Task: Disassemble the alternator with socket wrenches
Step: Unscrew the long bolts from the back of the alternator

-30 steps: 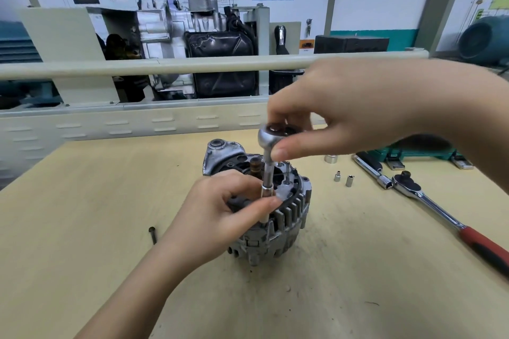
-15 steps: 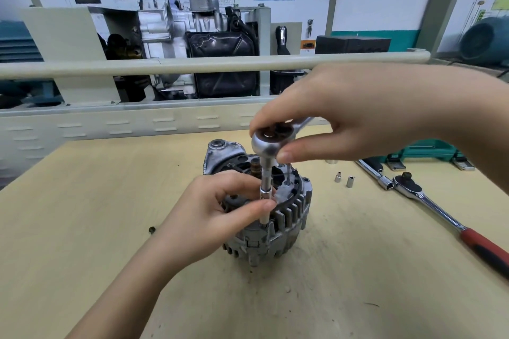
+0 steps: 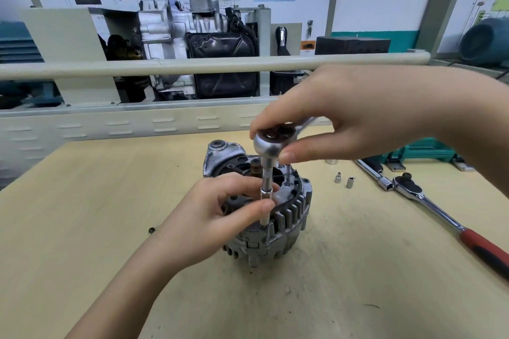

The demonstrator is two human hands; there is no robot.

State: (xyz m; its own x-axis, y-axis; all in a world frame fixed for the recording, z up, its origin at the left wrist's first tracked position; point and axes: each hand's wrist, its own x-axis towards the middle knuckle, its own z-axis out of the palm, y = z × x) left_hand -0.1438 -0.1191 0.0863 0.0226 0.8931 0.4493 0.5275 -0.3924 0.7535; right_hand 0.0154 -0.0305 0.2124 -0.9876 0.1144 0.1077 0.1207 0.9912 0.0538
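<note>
A grey finned alternator point(image 3: 286, 217) stands on the wooden table point(image 3: 82, 228). A small ratchet wrench point(image 3: 271, 142) stands upright over its near rim on a thin extension with a socket point(image 3: 266, 201) set on a bolt. My right hand point(image 3: 344, 115) grips the ratchet head between thumb and fingers, and its handle runs back under the palm. My left hand point(image 3: 220, 215) pinches the extension and socket between thumb and forefinger, resting against the alternator's left side.
A large ratchet with a red handle point(image 3: 446, 217) lies on the table at the right. Two small loose sockets point(image 3: 344, 180) and a bigger one point(image 3: 332, 161) stand behind the alternator. A dark bolt point(image 3: 151, 230) lies at the left. A teal tool case point(image 3: 424, 151) sits far right.
My right hand has swung the ratchet head leftward around the extension. My left hand has kept its pinch on the extension. The alternator stayed put.
</note>
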